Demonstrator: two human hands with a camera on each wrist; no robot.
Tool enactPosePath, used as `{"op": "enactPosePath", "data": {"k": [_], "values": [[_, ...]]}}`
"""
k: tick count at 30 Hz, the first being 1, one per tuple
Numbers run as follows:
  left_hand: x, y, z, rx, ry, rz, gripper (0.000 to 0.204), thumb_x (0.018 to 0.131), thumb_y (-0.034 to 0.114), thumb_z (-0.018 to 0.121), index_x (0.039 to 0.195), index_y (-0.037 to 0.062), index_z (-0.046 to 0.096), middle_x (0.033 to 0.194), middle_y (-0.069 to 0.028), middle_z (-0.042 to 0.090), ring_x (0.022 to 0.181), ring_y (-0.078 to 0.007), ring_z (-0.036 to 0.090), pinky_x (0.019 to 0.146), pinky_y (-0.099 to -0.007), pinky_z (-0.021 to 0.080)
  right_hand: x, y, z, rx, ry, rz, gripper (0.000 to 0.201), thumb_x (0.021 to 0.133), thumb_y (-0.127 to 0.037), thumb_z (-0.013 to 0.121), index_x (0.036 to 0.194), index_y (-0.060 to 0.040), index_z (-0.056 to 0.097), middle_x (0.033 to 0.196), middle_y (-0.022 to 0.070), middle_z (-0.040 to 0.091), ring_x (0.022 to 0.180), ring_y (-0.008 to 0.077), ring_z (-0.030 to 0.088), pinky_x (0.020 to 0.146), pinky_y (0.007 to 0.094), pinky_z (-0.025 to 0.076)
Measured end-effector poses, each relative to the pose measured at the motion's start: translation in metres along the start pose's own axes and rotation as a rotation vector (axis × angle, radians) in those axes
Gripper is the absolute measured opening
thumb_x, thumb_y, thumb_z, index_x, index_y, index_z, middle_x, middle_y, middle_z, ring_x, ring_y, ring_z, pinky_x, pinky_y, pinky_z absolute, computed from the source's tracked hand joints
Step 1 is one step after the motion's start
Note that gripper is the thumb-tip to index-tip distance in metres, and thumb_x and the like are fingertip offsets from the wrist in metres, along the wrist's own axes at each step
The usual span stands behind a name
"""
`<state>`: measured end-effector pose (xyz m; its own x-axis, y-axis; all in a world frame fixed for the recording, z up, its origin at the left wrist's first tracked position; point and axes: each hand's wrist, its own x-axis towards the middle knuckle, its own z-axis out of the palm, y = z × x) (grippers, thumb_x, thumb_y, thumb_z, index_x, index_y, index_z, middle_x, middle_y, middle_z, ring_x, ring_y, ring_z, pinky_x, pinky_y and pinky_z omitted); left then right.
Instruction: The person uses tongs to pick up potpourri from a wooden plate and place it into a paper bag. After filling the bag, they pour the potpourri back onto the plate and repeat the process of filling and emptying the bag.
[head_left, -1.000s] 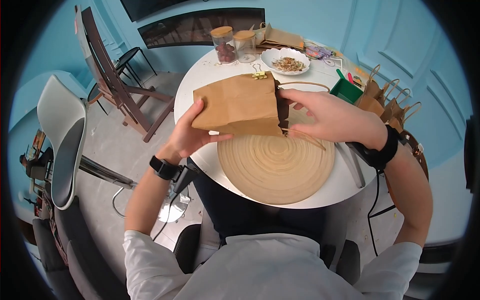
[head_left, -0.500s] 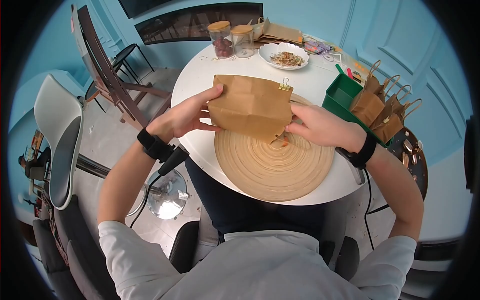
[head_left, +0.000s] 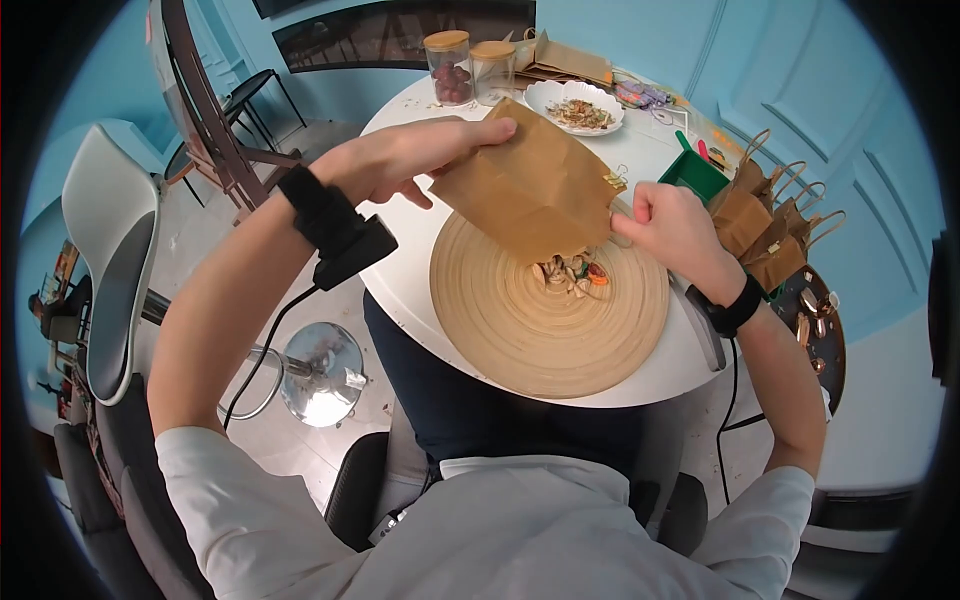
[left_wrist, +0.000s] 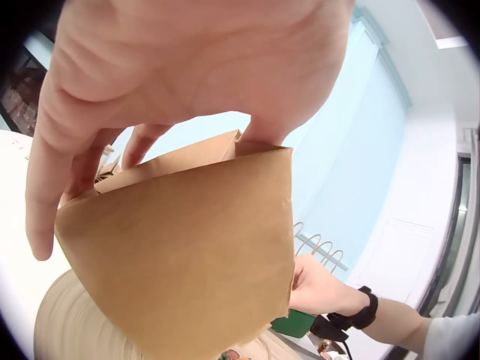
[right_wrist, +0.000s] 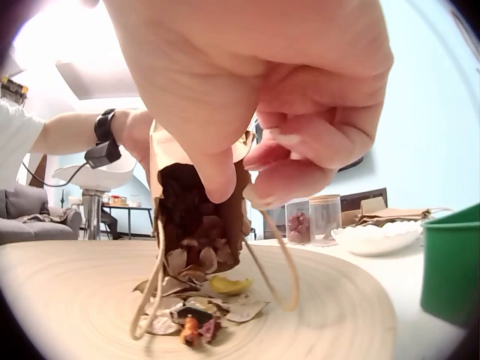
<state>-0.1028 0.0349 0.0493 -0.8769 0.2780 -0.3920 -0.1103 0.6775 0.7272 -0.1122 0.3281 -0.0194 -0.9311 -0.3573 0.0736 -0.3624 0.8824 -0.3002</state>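
Note:
A brown paper bag [head_left: 545, 185] is tilted with its mouth down over the round woven mat [head_left: 540, 350]. My left hand [head_left: 420, 160] grips the bag's base end from above. At the mouth, my right hand [head_left: 680, 235] pinches the bag's edge between thumb and curled fingers, beside a gold clip [head_left: 614, 180]. Dried pieces [head_left: 570, 275], some orange and green, lie on the mat below the opening. In the right wrist view more pieces [right_wrist: 202, 255] fill the mouth, a yellow piece [right_wrist: 229, 285] lies outside, and the looped handles [right_wrist: 283, 262] hang down.
Behind stand a jar of dark red balls [head_left: 452, 84], a second lidded jar [head_left: 494, 72] and a white scalloped bowl [head_left: 578, 108] of bits. On the right are a green bin [head_left: 694, 175], several small paper bags [head_left: 745, 215] and a dark-handled tool [head_left: 706, 330].
The left hand has risen and tipped the bag's base up, so its mouth points down. Dried pieces have come out onto the mat. The right hand has moved slightly right with the mouth.

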Motion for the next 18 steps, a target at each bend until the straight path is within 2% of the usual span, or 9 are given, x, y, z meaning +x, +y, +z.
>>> {"op": "enactPosePath", "data": {"k": [2,4,5,7,8,10,13,15,18], "values": [[0.002,0.005,0.002,0.034,0.025,0.003,0.093,0.084,0.075,0.049,0.148,0.0074,0.040,0.143,-0.0186,0.044,0.127,-0.0332,0.047,0.102,-0.0538,0.042,0.003,0.004,0.000,-0.001,0.084,-0.028,0.029,0.078,-0.025,0.069,0.078,0.0017,0.057,0.069,0.0168,0.061,0.066,0.0325,0.061,0.061,0.0422,0.046],[0.005,0.009,0.003,0.068,0.051,0.007,0.094,0.084,0.076,0.048,0.148,0.0080,0.040,0.144,-0.0186,0.044,0.128,-0.0329,0.047,0.102,-0.0533,0.042,0.009,0.014,0.010,0.133,0.199,-0.190,0.026,0.078,-0.023,0.068,0.081,0.0016,0.060,0.064,0.0156,0.059,0.062,0.0347,0.059,0.059,0.0424,0.046],[0.007,0.011,0.004,0.094,0.072,0.006,0.095,0.083,0.077,0.048,0.148,0.0079,0.040,0.144,-0.0188,0.045,0.129,-0.0329,0.047,0.102,-0.0528,0.042,0.014,0.020,0.016,0.131,0.198,-0.191,0.026,0.078,-0.023,0.068,0.081,0.0016,0.060,0.064,0.0156,0.059,0.062,0.0347,0.059,0.059,0.0424,0.046],[0.009,0.012,0.003,0.119,0.095,0.006,0.096,0.082,0.077,0.047,0.147,0.0077,0.041,0.143,-0.0191,0.046,0.130,-0.0328,0.046,0.102,-0.0523,0.041,0.023,0.026,0.024,0.156,0.314,-0.454,0.025,0.079,-0.021,0.067,0.086,0.0034,0.062,0.063,0.0179,0.058,0.059,0.0350,0.057,0.057,0.0418,0.046],[0.010,0.014,0.001,0.151,0.089,0.008,0.095,0.082,0.078,0.047,0.147,0.0076,0.043,0.142,-0.0195,0.048,0.130,-0.0329,0.046,0.102,-0.0521,0.041,0.023,0.026,0.022,0.155,0.313,-0.457,0.025,0.079,-0.021,0.067,0.086,0.0034,0.062,0.063,0.0179,0.058,0.059,0.0350,0.057,0.057,0.0418,0.046],[0.013,0.014,-0.001,0.180,0.088,0.009,0.095,0.082,0.078,0.047,0.146,0.0074,0.044,0.140,-0.0200,0.049,0.130,-0.0330,0.046,0.102,-0.0519,0.041,0.023,0.022,0.016,0.284,0.122,-0.287,0.025,0.079,-0.018,0.065,0.086,0.0061,0.062,0.066,0.0212,0.058,0.058,0.0338,0.056,0.057,0.0405,0.046],[0.014,0.013,-0.002,0.210,0.159,0.002,0.094,0.082,0.078,0.048,0.144,0.0075,0.048,0.137,-0.0209,0.052,0.129,-0.0333,0.048,0.101,-0.0519,0.042,0.028,0.023,0.017,0.312,0.106,-0.240,0.024,0.080,-0.015,0.065,0.083,0.0080,0.060,0.065,0.0237,0.056,0.055,0.0329,0.054,0.056,0.0396,0.045],[0.009,0.018,-0.008,0.188,0.117,0.024,0.097,0.081,0.076,0.052,0.150,0.0102,0.037,0.145,-0.0208,0.044,0.138,-0.0367,0.038,0.103,-0.0581,0.038,0.028,0.024,0.019,0.297,0.131,-0.250,0.023,0.080,-0.014,0.064,0.081,0.0079,0.060,0.065,0.0233,0.055,0.054,0.0330,0.053,0.055,0.0394,0.044],[0.005,0.025,-0.011,0.190,0.132,0.045,0.096,0.081,0.075,0.053,0.150,0.0102,0.036,0.147,-0.0221,0.042,0.138,-0.0385,0.038,0.103,-0.0617,0.037,0.024,0.018,0.018,0.286,0.180,-0.280,0.021,0.080,-0.013,0.064,0.079,0.0075,0.060,0.063,0.0227,0.055,0.053,0.0330,0.052,0.054,0.0391,0.044]]}}
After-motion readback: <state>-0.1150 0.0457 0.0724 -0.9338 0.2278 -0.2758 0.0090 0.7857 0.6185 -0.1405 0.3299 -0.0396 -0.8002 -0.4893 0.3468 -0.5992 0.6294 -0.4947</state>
